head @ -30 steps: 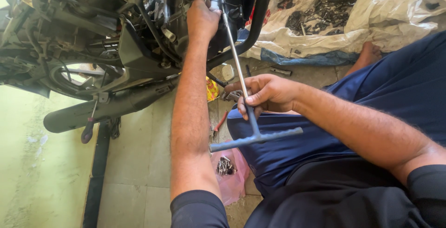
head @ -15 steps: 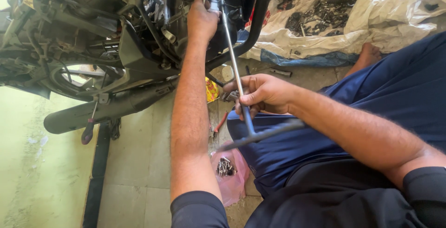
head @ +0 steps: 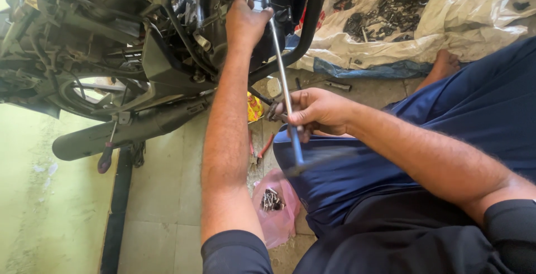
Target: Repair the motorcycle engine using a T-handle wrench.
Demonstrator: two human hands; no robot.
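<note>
A long metal T-handle wrench (head: 283,87) runs from the motorcycle engine (head: 223,6) down to my lap. My left hand (head: 245,20) is closed around the wrench's top end at the engine. Lower down, my right hand (head: 312,112) grips the shaft just above the crossbar. The crossbar (head: 321,162) is blurred with motion. The wrench tip is hidden inside the engine, behind my left hand.
The motorcycle's black exhaust pipe (head: 123,131) lies low at the left. A pink bag with screws (head: 273,204) sits on the floor by my knee. A white cloth with several metal parts (head: 391,17) is spread at the upper right. A bare foot (head: 444,65) rests near it.
The crossbar has spun from a clear, nearly level bar into a blurred streak, and my right hand has shifted slightly on the shaft. My left hand stays at the engine.
</note>
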